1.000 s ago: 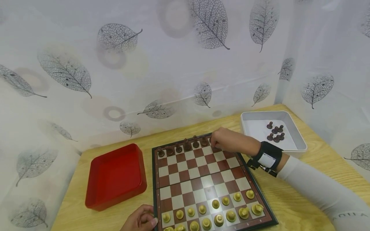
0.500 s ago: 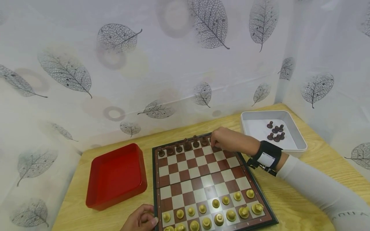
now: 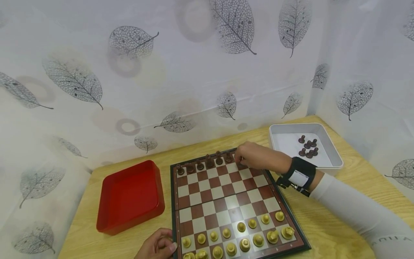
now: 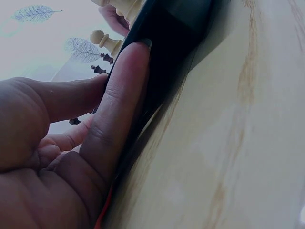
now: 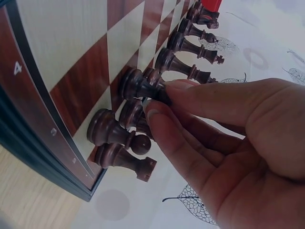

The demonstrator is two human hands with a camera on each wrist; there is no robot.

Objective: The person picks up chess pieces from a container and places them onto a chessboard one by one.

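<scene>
A folding chessboard [image 3: 226,194] lies on the wooden table. My right hand [image 3: 239,158] reaches over its far right end. There thumb and forefinger pinch a dark pawn [image 5: 136,86] whose base stands on a square just in front of the dark back-row pieces [image 3: 210,162]. More dark pieces [image 5: 119,143] stand close beside it at the board's corner. My left hand [image 3: 169,244] holds the board's near left edge [image 4: 176,43], with the thumb along the black side and a finger on top. Light pieces [image 3: 245,237] fill the near two rows.
A white tray [image 3: 333,154] at the back right holds several loose dark pawns [image 3: 308,147]. An empty red tray [image 3: 129,198] sits left of the board. A leaf-print curtain closes off the back and right sides. Bare wood lies to the right of the board.
</scene>
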